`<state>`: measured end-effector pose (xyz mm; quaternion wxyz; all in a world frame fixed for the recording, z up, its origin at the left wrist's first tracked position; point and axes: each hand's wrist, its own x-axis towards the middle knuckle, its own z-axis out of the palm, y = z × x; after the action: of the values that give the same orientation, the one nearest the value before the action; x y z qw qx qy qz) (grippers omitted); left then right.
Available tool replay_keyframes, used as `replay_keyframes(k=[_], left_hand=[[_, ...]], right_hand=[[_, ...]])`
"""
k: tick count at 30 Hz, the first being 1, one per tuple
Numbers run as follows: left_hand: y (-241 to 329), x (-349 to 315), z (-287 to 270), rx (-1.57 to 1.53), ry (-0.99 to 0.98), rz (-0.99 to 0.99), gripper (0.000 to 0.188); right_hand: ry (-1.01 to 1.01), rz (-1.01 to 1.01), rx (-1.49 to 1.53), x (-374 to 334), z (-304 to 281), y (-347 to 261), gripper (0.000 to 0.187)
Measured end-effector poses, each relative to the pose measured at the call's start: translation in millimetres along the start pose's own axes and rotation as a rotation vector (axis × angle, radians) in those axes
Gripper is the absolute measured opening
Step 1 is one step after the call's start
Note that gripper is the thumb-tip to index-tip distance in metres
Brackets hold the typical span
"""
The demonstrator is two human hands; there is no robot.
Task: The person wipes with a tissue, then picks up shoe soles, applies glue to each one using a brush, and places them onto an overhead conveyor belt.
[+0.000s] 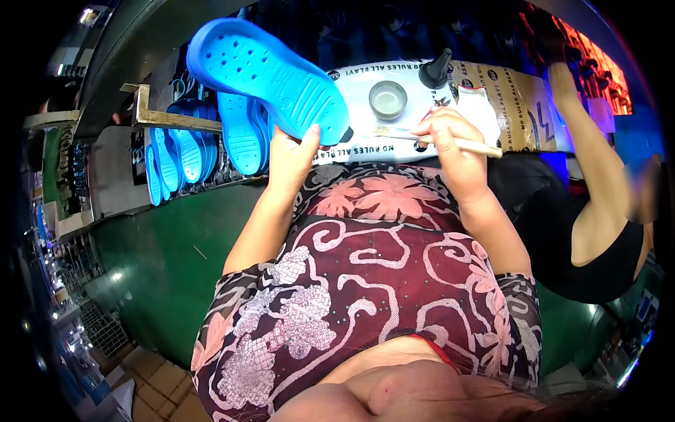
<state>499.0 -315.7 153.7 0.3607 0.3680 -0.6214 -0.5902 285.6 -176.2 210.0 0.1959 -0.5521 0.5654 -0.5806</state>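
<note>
A blue perforated shoe sole (271, 77) is tilted up over the bench, its heel end gripped by my left hand (292, 158) with the thumb on top. My right hand (453, 141) is closed round the pale wooden handle of a brush (474, 147). The bristle end points left, below a small round metal bowl (387, 100) and near the heel of the sole, apart from it. Behind the bowl stands a black bottle with a nozzle (436, 68). Both the bowl and the bottle rest on a white printed sheet (355, 105).
More blue soles (242, 133) stand in a row to the left, beside a metal bar (176, 119). Brown cardboard (520, 105) covers the bench at right. A co-worker (598, 183) sits close on my right, one arm reaching toward the far side.
</note>
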Motion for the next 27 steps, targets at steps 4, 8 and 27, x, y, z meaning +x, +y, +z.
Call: replay_keyframes(k=[4,8,27], left_hand=[[13,-3,15,0.115,0.003,0.055,0.036],[22,-7,27,0.198,0.058,0.159,0.034],[20,-5,25,0.361,-0.011,0.408,0.040]], right_hand=[[-0.079,-0.137,-0.180,2,7,-3,0.024],[-0.045,-0.232,-0.234,5,14,4,0.019],[-0.130,-0.335,-0.432,11,17,9,0.012]])
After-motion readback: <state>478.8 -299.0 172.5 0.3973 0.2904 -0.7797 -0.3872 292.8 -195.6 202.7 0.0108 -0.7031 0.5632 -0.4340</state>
